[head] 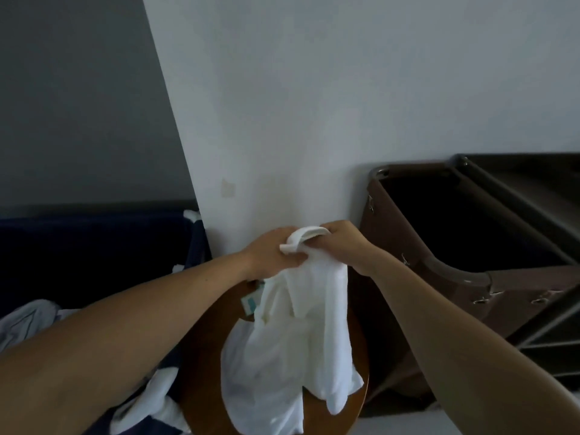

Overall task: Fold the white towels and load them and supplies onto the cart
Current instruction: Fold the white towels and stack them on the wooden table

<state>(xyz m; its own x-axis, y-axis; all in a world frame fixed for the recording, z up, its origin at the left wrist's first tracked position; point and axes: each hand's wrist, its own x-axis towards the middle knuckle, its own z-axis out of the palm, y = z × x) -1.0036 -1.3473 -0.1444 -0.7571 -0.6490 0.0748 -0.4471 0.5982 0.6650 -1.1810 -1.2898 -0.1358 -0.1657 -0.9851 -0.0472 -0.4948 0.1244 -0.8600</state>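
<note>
A: Where's the white towel (301,324)?
B: Lower centre of the frame, hanging over the round wooden bench (201,387).
A: And the 2 hands?
B: Left hand (273,251) and right hand (342,243) each grip its bunched top edge, close together. The cart (518,296) stands at the right.

White wall (314,105) ahead, grey wall (78,105) left (dim light); round wooden table (201,372) below.

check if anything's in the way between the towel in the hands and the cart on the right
Nothing visible does. The left hand and right hand grip the white towel by its top, hanging over the round table; the cart stands just right of it, bag mouth open.
</note>
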